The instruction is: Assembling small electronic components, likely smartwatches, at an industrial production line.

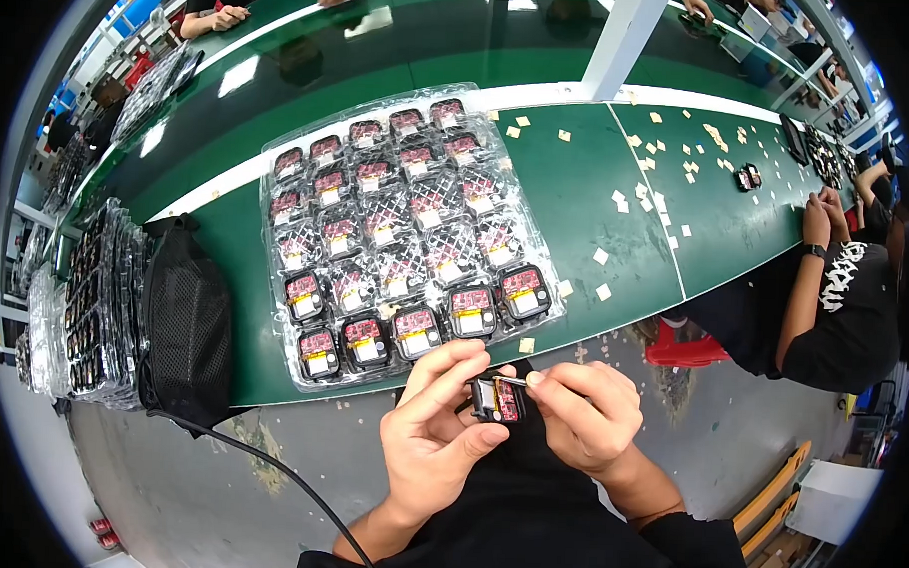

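Observation:
My left hand (424, 438) grips a small black device housing (498, 402), its open side up, with a red circuit board and a pale, yellow-edged part inside. In my right hand (592, 414) is a thin metal tool (511, 380), likely tweezers, pinched between thumb and fingers. Its tip reaches the upper edge of the housing; whether it grasps anything is too small to tell. Just beyond my hands, a clear plastic tray (316, 383) holds several rows of similar housings. The nearest housings (418, 331) stand uncovered, while clear plastic with a crossed pattern overlies many farther ones.
Small pale squares (601, 256) lie scattered over the green table (578, 188). On the left stand a black mesh bag (188, 320) and stacked trays (103, 312). A black cable (288, 468) runs past my left forearm. A co-worker (839, 307) sits at right; a white post (628, 45) rises behind.

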{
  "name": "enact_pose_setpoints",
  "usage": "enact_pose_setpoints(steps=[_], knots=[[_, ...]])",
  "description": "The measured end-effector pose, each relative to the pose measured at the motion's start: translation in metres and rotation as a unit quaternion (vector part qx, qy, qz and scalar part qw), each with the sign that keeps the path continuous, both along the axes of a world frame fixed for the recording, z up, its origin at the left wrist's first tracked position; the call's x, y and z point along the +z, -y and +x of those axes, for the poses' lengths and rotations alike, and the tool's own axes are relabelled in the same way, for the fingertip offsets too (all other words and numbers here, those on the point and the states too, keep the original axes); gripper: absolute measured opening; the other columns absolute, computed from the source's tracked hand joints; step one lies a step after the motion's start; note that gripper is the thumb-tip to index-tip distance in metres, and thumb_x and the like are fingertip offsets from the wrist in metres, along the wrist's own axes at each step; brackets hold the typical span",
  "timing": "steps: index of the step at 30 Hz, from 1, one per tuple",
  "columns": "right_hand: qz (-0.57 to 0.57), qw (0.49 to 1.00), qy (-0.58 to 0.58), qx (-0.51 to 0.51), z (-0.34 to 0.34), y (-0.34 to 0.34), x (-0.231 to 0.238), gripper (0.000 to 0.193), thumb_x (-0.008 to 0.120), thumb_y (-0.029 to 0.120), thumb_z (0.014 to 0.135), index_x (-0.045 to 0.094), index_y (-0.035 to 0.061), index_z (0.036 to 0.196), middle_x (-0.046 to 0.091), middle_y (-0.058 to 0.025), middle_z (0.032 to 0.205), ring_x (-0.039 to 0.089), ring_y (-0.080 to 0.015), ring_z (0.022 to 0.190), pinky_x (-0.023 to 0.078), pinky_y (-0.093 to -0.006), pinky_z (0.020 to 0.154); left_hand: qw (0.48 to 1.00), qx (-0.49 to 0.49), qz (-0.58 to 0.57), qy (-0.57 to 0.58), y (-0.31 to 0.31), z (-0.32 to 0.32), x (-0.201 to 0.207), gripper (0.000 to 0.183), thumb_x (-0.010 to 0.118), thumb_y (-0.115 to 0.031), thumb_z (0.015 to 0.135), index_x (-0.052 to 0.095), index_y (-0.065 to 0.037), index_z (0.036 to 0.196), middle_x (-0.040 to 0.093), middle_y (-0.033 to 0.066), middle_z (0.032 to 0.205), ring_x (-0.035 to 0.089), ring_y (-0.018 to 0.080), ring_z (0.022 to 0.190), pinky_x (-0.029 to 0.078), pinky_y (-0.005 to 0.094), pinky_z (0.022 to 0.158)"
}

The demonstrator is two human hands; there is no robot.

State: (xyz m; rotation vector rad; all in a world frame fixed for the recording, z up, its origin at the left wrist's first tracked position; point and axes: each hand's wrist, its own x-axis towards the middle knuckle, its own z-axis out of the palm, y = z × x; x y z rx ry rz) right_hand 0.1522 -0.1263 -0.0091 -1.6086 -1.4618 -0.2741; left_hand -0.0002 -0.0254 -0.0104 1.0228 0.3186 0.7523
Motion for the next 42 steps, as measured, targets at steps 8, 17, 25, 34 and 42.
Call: enact_pose_setpoints(steps=[8, 17, 25, 34, 42], knots=[[-0.021, 1.0, 0.015, 0.003, -0.003, -0.001, 0.001, 0.03, 0.081, -0.006, 0.067, 0.074, 0.0022, 0.095, 0.068, -0.0084, 0.083, 0.058, -0.0181, 0.055, 0.044, -0.0287, 0.05, 1.0, 0.01, 0.01, -0.002, 0.001, -0.001, -0.003, 0.058, 0.078, 0.004, 0.085, 0.054, 0.009, 0.138, 0.043, 0.0176, 0.146, 0.059, 0.0326, 0.126, 0.055, 0.0394, 0.103], [-0.017, 0.992, -0.122, -0.034, 0.013, 0.004, 0.002, 0.021, 0.082, 0.0, 0.075, 0.074, 0.0007, 0.094, 0.069, -0.0107, 0.085, 0.067, -0.0236, 0.069, 0.053, -0.0314, 0.06, 0.987, 0.072, 0.144, 0.004, -0.023, -0.02, 0.012, 0.055, 0.08, 0.009, 0.079, 0.06, 0.007, 0.131, 0.052, 0.0235, 0.134, 0.057, 0.0376, 0.127, 0.058, 0.042, 0.097], [-0.026, 0.984, -0.145, -0.102, 0.04, 0.015, -0.008, 0.018, 0.078, -0.005, 0.081, 0.072, -0.0038, 0.098, 0.069, -0.014, 0.09, 0.067, -0.0212, 0.071, 0.053, -0.0289, 0.062, 0.779, 0.32, 0.427, -0.328, -0.074, -0.012, 0.025, 0.026, 0.074, 0.011, 0.081, 0.06, 0.002, 0.101, 0.057, 0.0165, 0.126, 0.063, 0.0253, 0.112, 0.054, 0.0353, 0.096], [-0.03, 0.978, -0.137, -0.153, 0.06, 0.025, -0.013, 0.017, 0.075, -0.006, 0.083, 0.072, -0.0036, 0.099, 0.069, -0.0131, 0.092, 0.067, -0.0193, 0.073, 0.053, -0.0276, 0.063, 0.66, 0.26, 0.542, -0.451, -0.086, 0.005, 0.023, 0.016, 0.075, -0.015, 0.087, 0.076, -0.003, 0.097, 0.07, 0.0094, 0.103, 0.065, 0.0346, 0.11, 0.042, 0.0515, 0.108], [-0.084, 0.935, -0.003, -0.344, 0.163, 0.02, -0.034, 0.012, 0.062, 0.01, 0.098, 0.065, 0.0018, 0.107, 0.065, -0.0154, 0.101, 0.067, -0.0367, 0.082, 0.054, -0.0421, 0.072, 0.612, 0.216, 0.52, -0.556, -0.067, -0.001, 0.032, 0.041, 0.068, -0.024, 0.094, 0.064, -0.002, 0.129, 0.067, 0.0103, 0.129, 0.044, 0.0376, 0.14, 0.013, 0.0629, 0.121]])
